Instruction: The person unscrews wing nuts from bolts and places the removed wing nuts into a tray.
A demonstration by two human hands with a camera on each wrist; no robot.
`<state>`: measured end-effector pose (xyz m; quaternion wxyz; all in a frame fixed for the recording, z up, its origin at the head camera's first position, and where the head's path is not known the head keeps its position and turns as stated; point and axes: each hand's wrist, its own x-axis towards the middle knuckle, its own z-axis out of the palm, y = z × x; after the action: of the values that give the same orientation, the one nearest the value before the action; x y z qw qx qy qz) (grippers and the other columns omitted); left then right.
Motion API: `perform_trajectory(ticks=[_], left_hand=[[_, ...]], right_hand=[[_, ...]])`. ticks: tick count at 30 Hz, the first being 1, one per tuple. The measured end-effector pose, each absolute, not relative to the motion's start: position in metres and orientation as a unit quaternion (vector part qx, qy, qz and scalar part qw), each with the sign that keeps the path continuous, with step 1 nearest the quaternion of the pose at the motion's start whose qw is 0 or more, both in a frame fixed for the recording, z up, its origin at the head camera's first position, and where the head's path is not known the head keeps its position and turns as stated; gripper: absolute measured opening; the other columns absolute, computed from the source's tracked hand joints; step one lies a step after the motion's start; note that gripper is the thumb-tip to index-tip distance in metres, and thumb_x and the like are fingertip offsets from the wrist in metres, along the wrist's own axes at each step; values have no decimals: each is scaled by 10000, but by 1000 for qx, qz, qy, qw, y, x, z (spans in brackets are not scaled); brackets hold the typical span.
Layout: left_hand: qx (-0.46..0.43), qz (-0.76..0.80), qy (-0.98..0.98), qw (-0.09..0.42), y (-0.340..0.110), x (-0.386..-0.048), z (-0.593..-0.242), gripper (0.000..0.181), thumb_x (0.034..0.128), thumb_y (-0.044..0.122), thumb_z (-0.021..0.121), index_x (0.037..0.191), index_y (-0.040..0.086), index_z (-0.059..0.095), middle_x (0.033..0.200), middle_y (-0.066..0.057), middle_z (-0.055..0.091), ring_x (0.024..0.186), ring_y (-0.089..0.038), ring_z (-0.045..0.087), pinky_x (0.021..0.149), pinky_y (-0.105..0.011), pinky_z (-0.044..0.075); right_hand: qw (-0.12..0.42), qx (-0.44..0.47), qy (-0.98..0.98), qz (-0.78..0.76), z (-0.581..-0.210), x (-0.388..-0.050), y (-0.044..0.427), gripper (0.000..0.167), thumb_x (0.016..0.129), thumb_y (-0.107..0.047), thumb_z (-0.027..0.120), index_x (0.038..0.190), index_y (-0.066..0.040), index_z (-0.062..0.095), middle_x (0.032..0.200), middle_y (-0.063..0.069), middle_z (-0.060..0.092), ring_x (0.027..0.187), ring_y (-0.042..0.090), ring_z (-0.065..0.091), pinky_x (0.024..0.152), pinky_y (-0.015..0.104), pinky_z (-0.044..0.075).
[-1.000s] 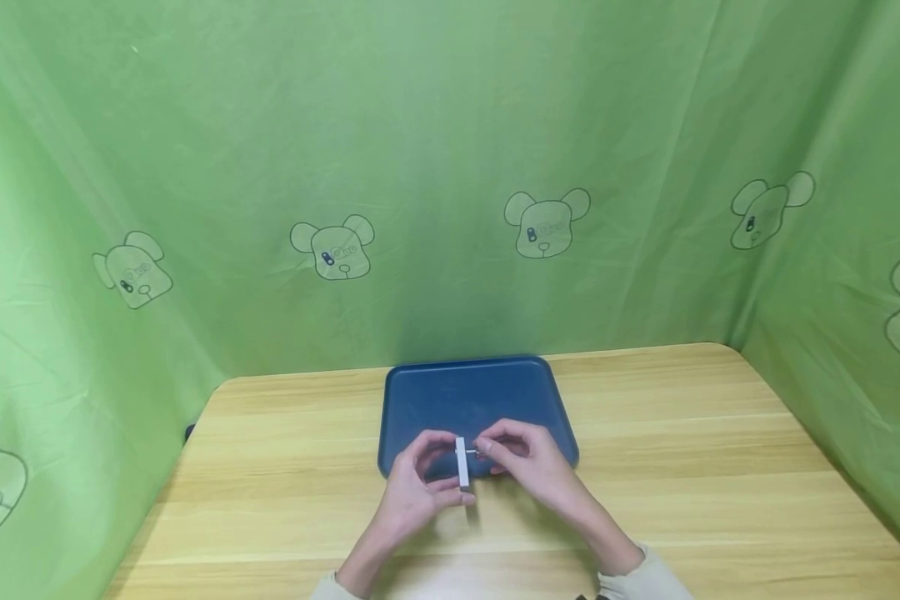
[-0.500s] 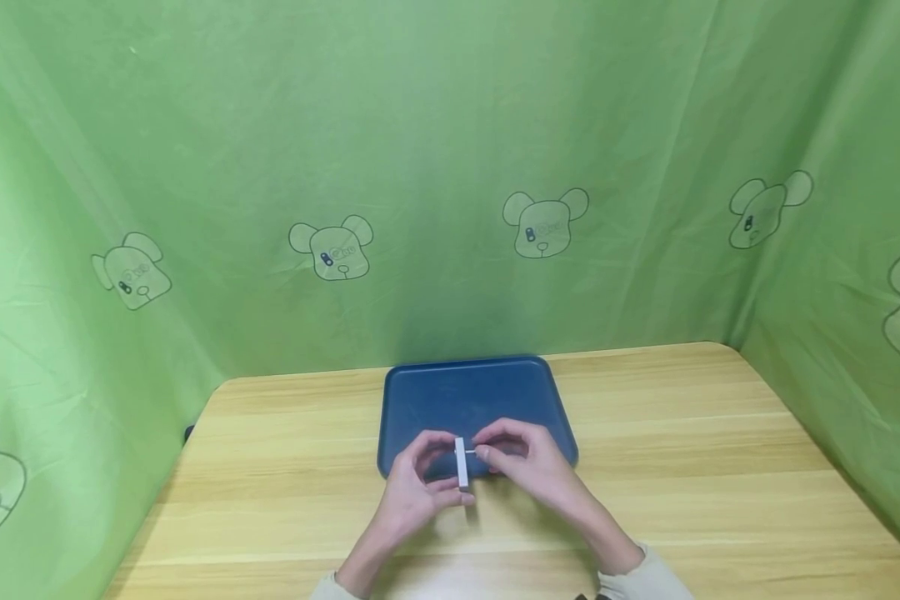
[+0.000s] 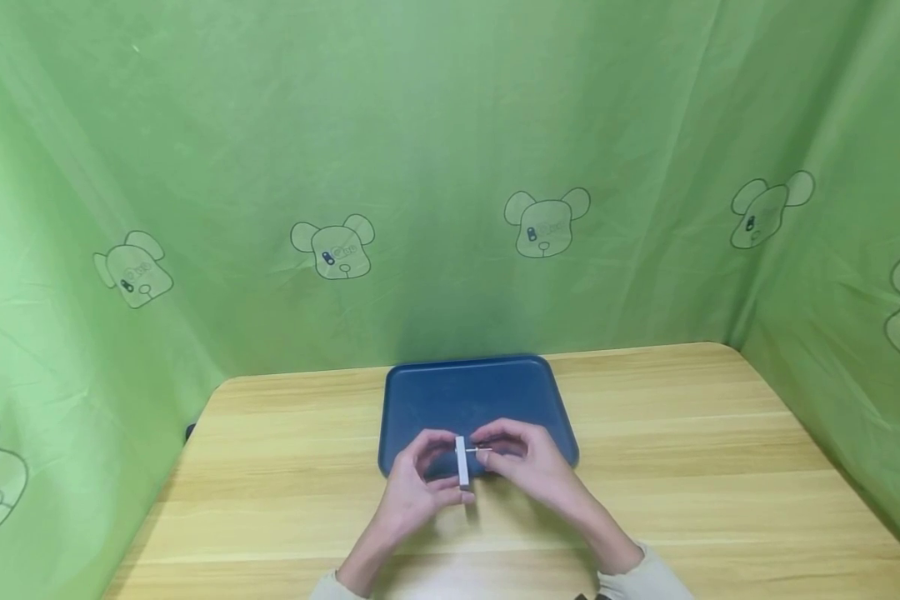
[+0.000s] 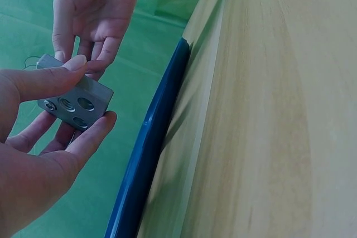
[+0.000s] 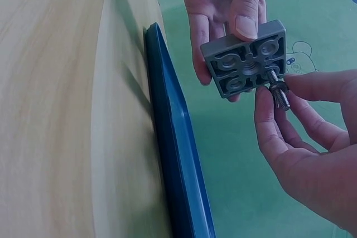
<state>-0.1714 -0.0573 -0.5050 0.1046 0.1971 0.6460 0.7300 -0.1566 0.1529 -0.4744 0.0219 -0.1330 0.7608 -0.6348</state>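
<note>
In the head view, my left hand [image 3: 411, 493] grips a flat grey metal block [image 3: 462, 465] by its edges, over the near rim of a blue tray. The right wrist view shows the block's recessed face [image 5: 249, 67], with round sockets. From one corner hole a threaded bolt [image 5: 286, 105] sticks out, carrying a small metal nut [image 5: 278, 87] partway along. Thumb and forefinger of my right hand [image 3: 534, 467] pinch that nut, whose exact shape the fingertips partly cover. On the opposite face, in the left wrist view, the block [image 4: 83, 94] has several round holes, one filled by the bolt head [image 4: 49, 105].
The blue tray [image 3: 465, 396] lies on a light wooden table [image 3: 285, 467], towards its back edge. A green curtain [image 3: 435, 125] printed with bear heads encloses the table at the back and both sides.
The left hand and block stay nearly still. My right thumb and fingertips have shifted slightly around the nut, and more of the bolt's end shows between them now.
</note>
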Motion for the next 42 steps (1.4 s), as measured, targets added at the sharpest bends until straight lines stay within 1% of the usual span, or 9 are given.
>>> perform_trajectory(ticks=[7, 15, 20, 23, 25, 27, 28, 33, 42], left_hand=[[195, 731, 645, 106, -57, -172, -506, 696, 661, -205, 819, 1278, -8, 564, 1354, -254, 565, 1345, -454, 501, 969, -404, 609], [196, 734, 641, 109, -58, -172, -505, 707, 658, -218, 808, 1286, -11, 559, 1361, -259, 564, 1352, -450, 495, 977, -408, 605], [194, 733, 643, 107, -57, -172, -505, 701, 659, -215, 809, 1283, -11, 561, 1350, -238, 575, 1346, -434, 506, 976, -405, 606], [194, 735, 641, 108, -58, -171, -505, 700, 657, -218, 807, 1280, -16, 561, 1352, -272, 560, 1342, -450, 503, 977, -403, 605], [196, 735, 640, 109, -58, -171, -505, 703, 654, -218, 807, 1279, -15, 561, 1359, -295, 546, 1341, -466, 497, 978, -399, 604], [198, 736, 639, 108, -58, -171, -505, 702, 653, -215, 808, 1279, -17, 560, 1360, -311, 537, 1338, -491, 489, 978, -397, 604], [199, 735, 639, 108, -57, -171, -505, 702, 653, -213, 810, 1279, -16, 560, 1361, -312, 537, 1337, -499, 486, 978, -397, 604], [199, 735, 640, 108, -56, -171, -505, 693, 659, -204, 812, 1278, -18, 562, 1350, -294, 555, 1329, -519, 483, 983, -403, 602], [198, 729, 646, 106, -56, -171, -505, 696, 658, -206, 813, 1279, -16, 562, 1337, -249, 574, 1306, -471, 529, 974, -402, 607]], right_hand=[[29, -127, 755, -643, -476, -158, 153, 309, 909, -13, 732, 1207, 37, 672, 1220, 245, 670, 1087, 342, 703, 897, 266, 627], [33, -122, 760, -637, -477, -158, 153, 288, 898, 15, 721, 1178, 64, 673, 1141, 227, 703, 1036, 337, 724, 875, 274, 637], [31, -123, 768, -628, -479, -159, 153, 249, 909, -37, 736, 1151, 10, 699, 1150, 189, 706, 1035, 302, 727, 868, 280, 638], [35, -122, 767, -629, -479, -159, 153, 223, 933, -85, 731, 1138, 1, 702, 1146, 179, 705, 1037, 332, 723, 861, 345, 653], [36, -124, 762, -635, -479, -159, 152, 226, 958, -112, 714, 1136, 26, 694, 1143, 201, 698, 1035, 375, 715, 856, 415, 659], [35, -123, 759, -638, -478, -159, 152, 241, 985, -143, 689, 1131, 49, 688, 1123, 211, 702, 1012, 382, 717, 836, 432, 662], [33, -123, 759, -638, -478, -159, 152, 256, 996, -157, 678, 1132, 59, 685, 1112, 215, 703, 997, 375, 719, 826, 432, 664], [26, -124, 768, -628, -476, -158, 153, 275, 1020, -186, 644, 1127, 63, 688, 1067, 187, 720, 929, 280, 728, 780, 331, 664], [23, -133, 763, -633, -475, -158, 154, 222, 1011, -152, 651, 1117, 35, 706, 1086, 192, 719, 960, 336, 728, 772, 324, 662]])
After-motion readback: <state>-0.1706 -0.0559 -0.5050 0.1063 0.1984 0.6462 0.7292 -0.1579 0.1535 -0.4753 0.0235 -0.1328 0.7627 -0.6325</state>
